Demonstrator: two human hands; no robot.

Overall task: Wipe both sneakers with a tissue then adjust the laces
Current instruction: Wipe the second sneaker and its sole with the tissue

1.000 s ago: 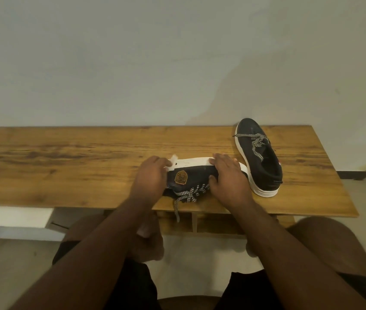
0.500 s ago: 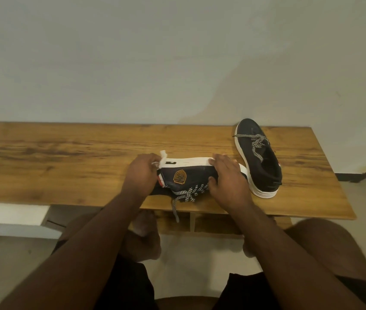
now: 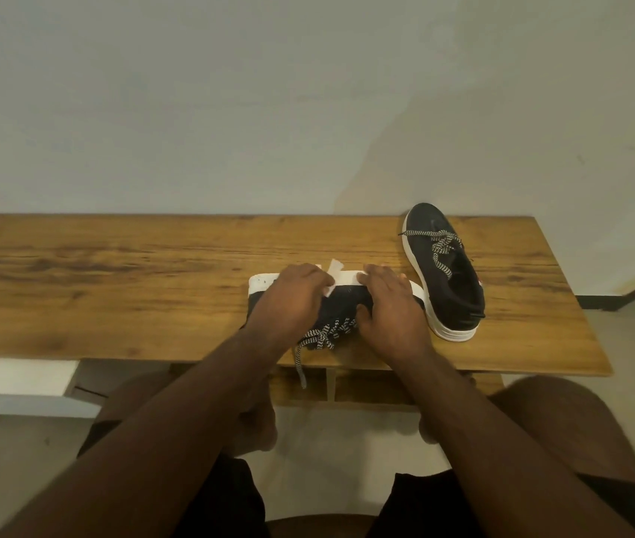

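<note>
1. The left hand [image 3: 292, 300] lies over the side of the near sneaker [image 3: 341, 300], its fingers curled down onto a white tissue [image 3: 333, 275] and pressing it against the shoe's dark upper and white sole; the right hand [image 3: 389, 308] grips the same sneaker toward its toe end, fingers over the sole edge and thumb tucked against the upper.
2. The desk [image 3: 114, 285] is a long wooden top that runs left to right in front of a pale wall [image 3: 230, 110], with the person's knees below its near edge.
3. The far sneaker [image 3: 444, 273] stands upright on its sole at the right of the desk, toe pointing to the far side, just beside the right hand and the near sneaker's toe.
4. The near sneaker lies tipped on its side near the desk's near edge, white sole facing the far side, heel to the left.
5. Its black-and-white laces [image 3: 327, 333] bunch between the two hands, and one end hangs over the desk's near edge.
6. Only small corners of the tissue show beyond the left hand's fingers.
</note>
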